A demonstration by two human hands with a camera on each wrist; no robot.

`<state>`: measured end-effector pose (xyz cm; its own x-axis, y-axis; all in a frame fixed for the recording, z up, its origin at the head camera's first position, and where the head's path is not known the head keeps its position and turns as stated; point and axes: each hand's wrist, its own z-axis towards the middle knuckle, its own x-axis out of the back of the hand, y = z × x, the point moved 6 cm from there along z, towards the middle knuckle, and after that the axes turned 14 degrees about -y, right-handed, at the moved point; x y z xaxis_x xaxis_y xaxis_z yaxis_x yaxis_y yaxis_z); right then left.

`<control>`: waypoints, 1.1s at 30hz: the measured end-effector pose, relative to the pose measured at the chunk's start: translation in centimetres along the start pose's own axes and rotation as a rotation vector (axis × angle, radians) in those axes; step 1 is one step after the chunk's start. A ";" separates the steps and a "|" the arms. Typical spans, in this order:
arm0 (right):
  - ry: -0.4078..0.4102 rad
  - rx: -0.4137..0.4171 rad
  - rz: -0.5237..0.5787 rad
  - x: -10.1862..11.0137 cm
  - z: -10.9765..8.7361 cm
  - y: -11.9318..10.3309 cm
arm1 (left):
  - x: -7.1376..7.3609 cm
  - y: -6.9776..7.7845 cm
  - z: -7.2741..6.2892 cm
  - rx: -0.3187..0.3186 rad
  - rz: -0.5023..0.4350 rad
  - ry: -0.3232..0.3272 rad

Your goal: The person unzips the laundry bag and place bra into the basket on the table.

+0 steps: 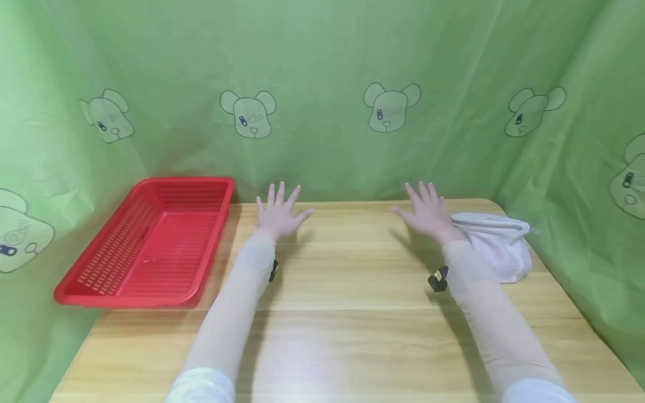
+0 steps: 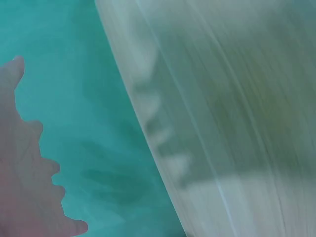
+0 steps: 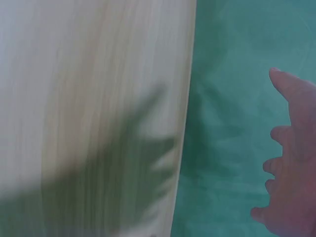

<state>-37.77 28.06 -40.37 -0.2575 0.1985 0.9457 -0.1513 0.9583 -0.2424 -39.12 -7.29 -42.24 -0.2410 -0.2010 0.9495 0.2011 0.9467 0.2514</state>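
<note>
In the head view my left hand (image 1: 279, 217) is held out above the far part of the wooden table (image 1: 322, 324), fingers straight and spread. It holds nothing; a red plastic basket (image 1: 214, 260) stands to its left. My right hand (image 1: 427, 215) is likewise stretched out with fingers spread and nothing in it. Just right of that wrist lies a white mesh zip bag (image 1: 499, 252), partly hidden behind the forearm. Both wrist views show the hands, left (image 2: 24, 163) and right (image 3: 296, 168), apart from the tabletop, with their shadows falling on it.
Green curtains (image 1: 322, 157) printed with bear heads hang behind the table and along both sides. The basket overhangs the table's left edge. A small black device (image 1: 438, 279) sits at the right wrist, and another (image 1: 274, 271) at the left.
</note>
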 end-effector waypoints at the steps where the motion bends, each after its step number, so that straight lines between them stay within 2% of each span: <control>1: 0.005 -0.007 0.004 0.2 -0.2 0.3 | -0.1 0.3 0.2 -0.002 -0.001 -0.001; 8: 0.034 -0.054 0.050 1.0 -1.8 3.0 | -0.6 2.8 0.9 -0.031 -0.034 -0.006; 15: 0.040 -0.098 0.093 1.7 -4.0 5.5 | -1.2 5.4 1.0 -0.071 -0.041 0.000; 23: 0.084 -0.151 0.087 3.0 -5.6 8.7 | -2.3 8.4 1.2 -0.111 -0.085 0.014; 28: 0.105 -0.209 0.097 3.5 -6.4 10.7 | -2.8 10.3 1.5 -0.142 -0.105 0.011; 33: 0.104 -0.303 0.156 3.4 -7.6 12.6 | -3.4 12.4 1.6 -0.174 -0.118 -0.011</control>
<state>-33.32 42.40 -38.57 -0.1538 0.3520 0.9233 0.1760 0.9292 -0.3250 -37.30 5.52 -42.62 -0.2828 -0.3043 0.9096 0.3314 0.8589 0.3904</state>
